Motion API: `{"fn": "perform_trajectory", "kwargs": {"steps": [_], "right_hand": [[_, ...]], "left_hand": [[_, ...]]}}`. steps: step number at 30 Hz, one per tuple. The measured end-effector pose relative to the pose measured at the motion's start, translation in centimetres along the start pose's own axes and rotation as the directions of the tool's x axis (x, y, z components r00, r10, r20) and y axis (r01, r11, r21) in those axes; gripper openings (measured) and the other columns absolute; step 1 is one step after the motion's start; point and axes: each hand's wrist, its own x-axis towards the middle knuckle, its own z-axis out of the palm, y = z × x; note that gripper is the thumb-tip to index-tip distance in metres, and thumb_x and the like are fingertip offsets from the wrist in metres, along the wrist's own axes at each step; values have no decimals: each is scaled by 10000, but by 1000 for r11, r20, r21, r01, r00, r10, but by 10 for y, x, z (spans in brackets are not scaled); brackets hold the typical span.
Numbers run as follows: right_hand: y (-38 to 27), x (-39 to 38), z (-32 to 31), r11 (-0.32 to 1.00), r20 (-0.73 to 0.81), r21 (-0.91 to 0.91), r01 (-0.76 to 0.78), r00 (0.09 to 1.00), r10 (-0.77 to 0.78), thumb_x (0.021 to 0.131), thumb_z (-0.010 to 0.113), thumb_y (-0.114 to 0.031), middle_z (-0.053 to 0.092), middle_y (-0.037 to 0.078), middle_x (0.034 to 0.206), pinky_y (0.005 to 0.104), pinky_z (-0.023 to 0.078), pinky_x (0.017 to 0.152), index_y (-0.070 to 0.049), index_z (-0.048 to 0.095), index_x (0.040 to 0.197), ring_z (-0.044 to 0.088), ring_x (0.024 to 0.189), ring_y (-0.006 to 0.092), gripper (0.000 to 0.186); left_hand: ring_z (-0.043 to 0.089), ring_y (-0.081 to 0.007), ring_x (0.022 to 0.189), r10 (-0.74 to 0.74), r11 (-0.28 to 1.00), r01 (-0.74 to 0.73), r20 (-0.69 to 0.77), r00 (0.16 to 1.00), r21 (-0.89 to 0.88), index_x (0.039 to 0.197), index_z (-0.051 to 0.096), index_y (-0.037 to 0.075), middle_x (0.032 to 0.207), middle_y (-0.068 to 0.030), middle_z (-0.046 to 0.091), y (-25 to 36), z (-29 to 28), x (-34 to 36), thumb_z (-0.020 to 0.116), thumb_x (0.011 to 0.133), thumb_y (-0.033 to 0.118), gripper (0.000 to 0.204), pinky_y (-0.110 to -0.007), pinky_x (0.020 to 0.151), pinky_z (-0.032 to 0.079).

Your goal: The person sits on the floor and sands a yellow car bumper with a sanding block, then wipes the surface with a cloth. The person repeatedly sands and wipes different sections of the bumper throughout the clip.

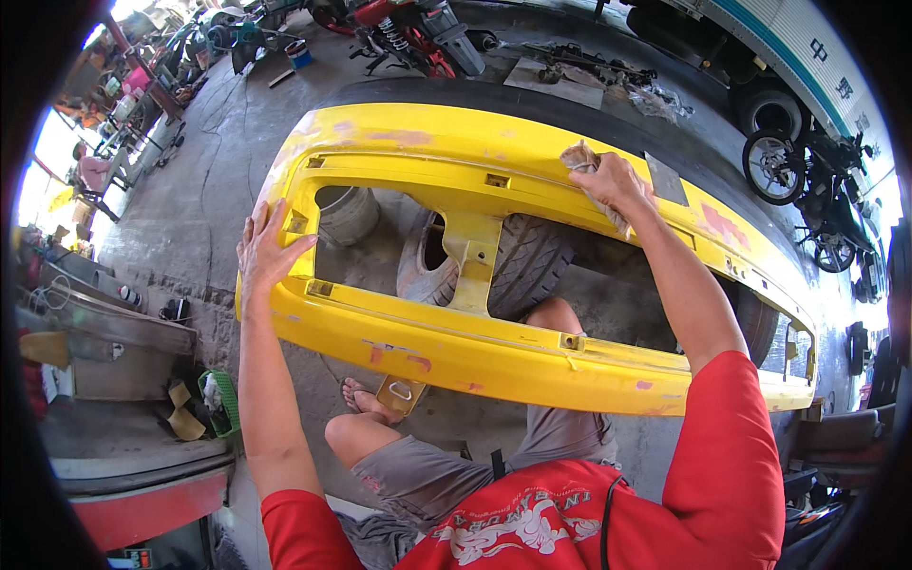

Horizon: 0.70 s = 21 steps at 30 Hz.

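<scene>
A large yellow bumper-like vehicle panel (399, 142), with pinkish and grey patches and long openings, lies across in front of me. My left hand (269, 249) rests on its left end, fingers spread beside the left opening. My right hand (613, 185) grips a crumpled beige cloth (579, 158) on the far rail, right of centre. A small grey flat patch or sheet (665, 176) sits on that rail beside it. Tires (532, 266) and a grey bucket (350, 217) show through the openings, under the panel.
A red motorbike (408, 38) stands at the back, a black motorbike (807, 180) at the right beside a white truck (803, 47). At the left are a low ledge (133, 399), a green basket (220, 404) and clutter. My bent legs and bare foot are below the panel.
</scene>
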Motion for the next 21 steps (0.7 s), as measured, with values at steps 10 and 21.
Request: {"fn": "perform_trajectory", "kwargs": {"steps": [10, 21], "right_hand": [[99, -7, -22, 998, -19, -40, -46, 999, 45, 724, 863, -609, 810, 208, 1014, 466, 577, 862, -25, 825, 1080, 796, 968, 322, 685], [64, -10, -27, 998, 43, -51, -23, 999, 25, 728, 838, -579, 816, 203, 1066, 463, 588, 893, -60, 828, 1088, 796, 1003, 346, 632]], "left_hand": [[208, -409, 1671, 6, 999, -5, -13, 1000, 35, 1711, 395, 325, 1818, -65, 268, -1, 6, 3, 784, 815, 734, 1058, -642, 1326, 193], [249, -441, 1648, 44, 999, -43, -46, 998, 32, 1705, 414, 305, 1805, -84, 299, -5, 8, 2, 785, 808, 754, 1069, -644, 1298, 238]]}}
